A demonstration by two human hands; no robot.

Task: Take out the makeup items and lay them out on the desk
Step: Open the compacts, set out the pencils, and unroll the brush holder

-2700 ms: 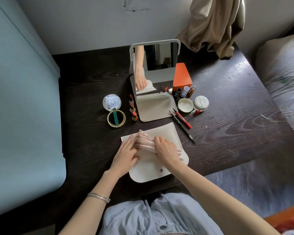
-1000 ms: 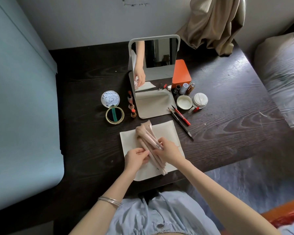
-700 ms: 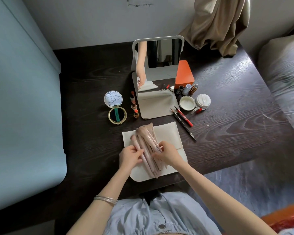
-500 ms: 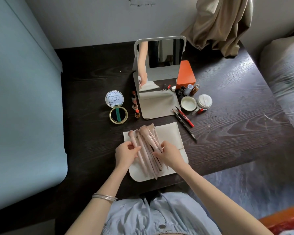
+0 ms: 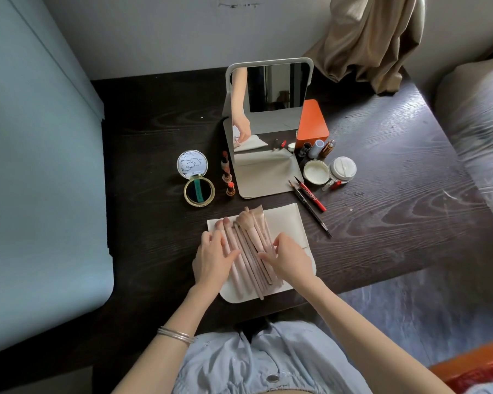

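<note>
Brushes (image 5: 249,251) are lying side by side on the cream pouch (image 5: 291,223) at the near edge of the dark desk (image 5: 382,223), long axes running front to back — bristle heads pointing away toward the mirror (image 5: 268,109), handle ends toward the person. They overlap too much for an exact count, maybe eight or so. Left hand (image 5: 214,260) lies flat with fingers straight on the left handles; right hand (image 5: 289,258) has relaxed fingers resting on the right ones, not clasping anything. Counted further back: one open compact (image 5: 195,177), two lipsticks (image 5: 228,177) left of the mirror base, two pencils (image 5: 310,203) on a diagonal, two white round jars (image 5: 329,172), one orange box (image 5: 312,123) with three small tubes (image 5: 318,147) in front of it.
</note>
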